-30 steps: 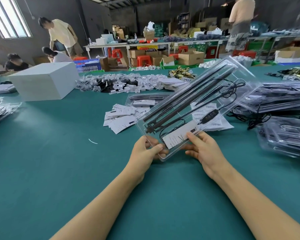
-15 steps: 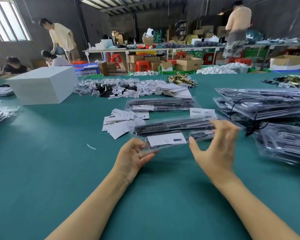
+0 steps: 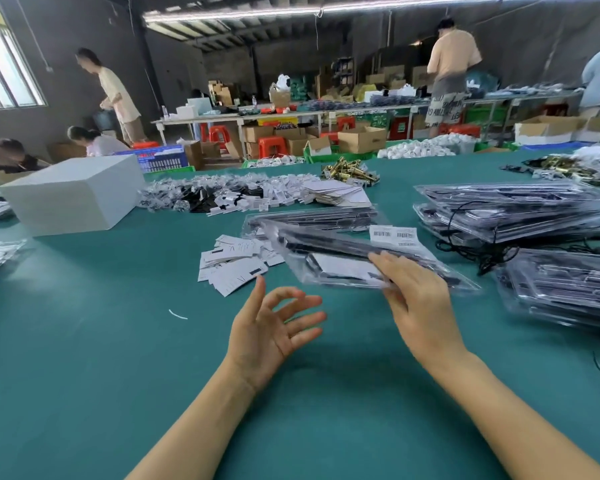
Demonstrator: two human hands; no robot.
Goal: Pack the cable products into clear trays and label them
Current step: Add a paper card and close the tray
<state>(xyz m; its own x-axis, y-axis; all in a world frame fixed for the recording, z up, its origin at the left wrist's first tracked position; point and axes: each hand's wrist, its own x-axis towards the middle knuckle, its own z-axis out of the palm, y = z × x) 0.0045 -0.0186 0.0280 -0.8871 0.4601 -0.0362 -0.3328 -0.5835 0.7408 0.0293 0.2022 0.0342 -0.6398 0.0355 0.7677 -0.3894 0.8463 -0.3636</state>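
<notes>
Now the left hand (image 3: 274, 332) has let go. A moment ago both hands held the clear tray (image 3: 357, 261) by its near end; now the left hand floats above the green table (image 3: 84, 375) with its fingers spread and nothing in it. It sits at about 7 o'clock from the tray, near but not touching.

Just past it, the right hand (image 3: 420, 306) holds the tray alone. Its fingers lie over the top of the near edge, and the thumb looks tucked under, so it pinches the plastic. The tray has also turned: it stood up tall and slanted before, and now it lies low and nearly flat, a little above the table, looking blurry as if moving. Black rods and a white card show inside it.

This looks like a packed tray on its way to be put down. The stack of packed trays (image 3: 513, 213) waits at 2 o'clock, and another heap (image 3: 568, 289) lies at 3 o'clock.

At 10 o'clock from the tray is a loose pile of white cards (image 3: 236, 261), close enough for the free hand to reach. A sheet of barcode labels (image 3: 394, 235) peeks up right behind the tray at 12 o'clock. One more filled tray (image 3: 312, 218) lies flat behind that. Farther off at 10 o'clock sits a big white box (image 3: 73, 199).
</notes>
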